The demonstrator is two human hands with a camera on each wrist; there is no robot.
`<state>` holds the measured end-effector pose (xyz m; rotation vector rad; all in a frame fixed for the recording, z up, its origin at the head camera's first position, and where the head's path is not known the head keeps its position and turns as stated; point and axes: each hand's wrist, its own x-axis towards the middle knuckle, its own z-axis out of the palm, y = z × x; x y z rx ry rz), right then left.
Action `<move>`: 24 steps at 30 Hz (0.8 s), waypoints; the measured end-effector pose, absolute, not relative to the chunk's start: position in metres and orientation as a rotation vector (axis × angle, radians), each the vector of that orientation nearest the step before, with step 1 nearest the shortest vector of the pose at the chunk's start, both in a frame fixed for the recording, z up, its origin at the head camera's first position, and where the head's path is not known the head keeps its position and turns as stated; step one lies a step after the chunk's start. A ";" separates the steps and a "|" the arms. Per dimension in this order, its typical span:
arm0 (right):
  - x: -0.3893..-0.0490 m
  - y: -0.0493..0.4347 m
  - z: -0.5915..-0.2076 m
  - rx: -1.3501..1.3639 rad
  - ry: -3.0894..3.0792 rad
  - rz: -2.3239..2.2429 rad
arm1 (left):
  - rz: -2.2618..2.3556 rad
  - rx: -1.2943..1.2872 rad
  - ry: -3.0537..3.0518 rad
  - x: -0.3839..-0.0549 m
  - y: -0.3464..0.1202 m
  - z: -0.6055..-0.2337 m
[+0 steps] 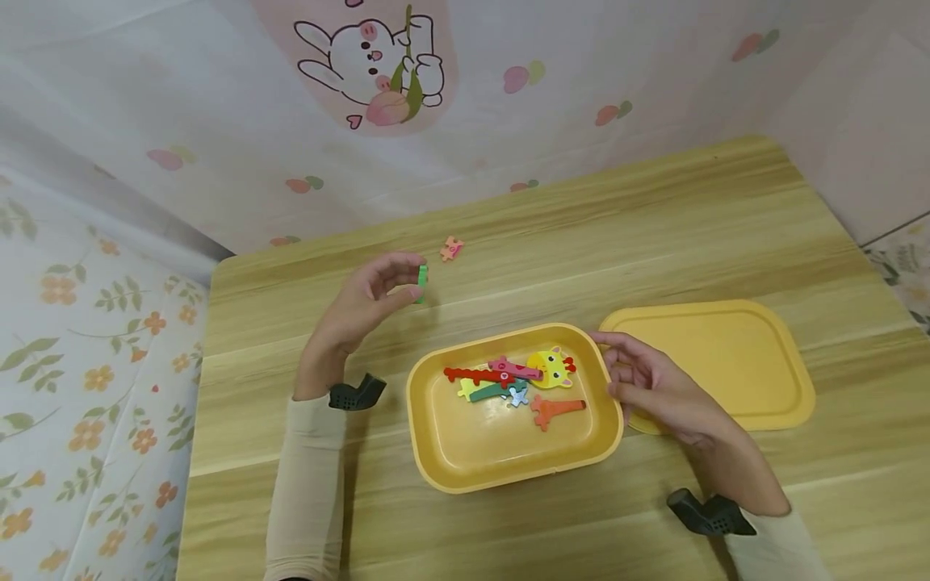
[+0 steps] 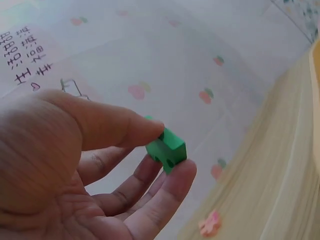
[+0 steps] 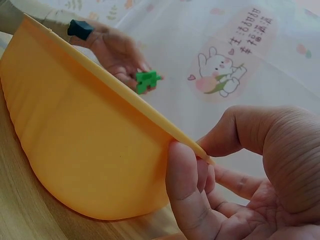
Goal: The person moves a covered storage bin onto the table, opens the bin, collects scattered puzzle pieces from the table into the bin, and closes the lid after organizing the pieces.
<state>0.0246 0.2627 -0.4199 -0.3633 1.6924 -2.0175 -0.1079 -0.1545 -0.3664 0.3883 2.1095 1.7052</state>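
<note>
Between thumb and fingertips, my left hand [image 1: 366, 298] pinches a small green puzzle piece [image 2: 167, 146] above the table, left of the yellow box. My right hand [image 1: 657, 386] holds the right rim of the yellow box [image 1: 465, 472], thumb on one side and fingers on the other, as the right wrist view shows. Inside the box lie a giraffe-head piece [image 1: 550, 369], a red piece [image 1: 475, 375], an orange piece [image 1: 558, 409] and several other puzzle pieces, partly overlapping. A pink-orange puzzle piece [image 1: 451, 248] lies on the table beyond my left hand.
A yellow lid [image 1: 715, 363] lies on the wooden table [image 1: 508, 532] to the right of the box, partly behind my right hand. A printed cloth with a rabbit [image 1: 370, 64] hangs at the table's far edge. A flowered cloth [image 1: 94, 387] covers the left side.
</note>
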 end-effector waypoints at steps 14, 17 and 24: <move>0.026 0.263 -0.417 -0.364 1.704 -2.020 | 1.784 0.489 1.952 -0.086 -0.142 -0.360; 0.026 0.263 -0.418 -0.366 1.710 -2.019 | 1.776 0.481 1.947 -0.080 -0.142 -0.360; 0.026 0.261 -0.418 -0.387 1.703 -2.031 | 1.737 0.482 1.935 -0.064 -0.137 -0.360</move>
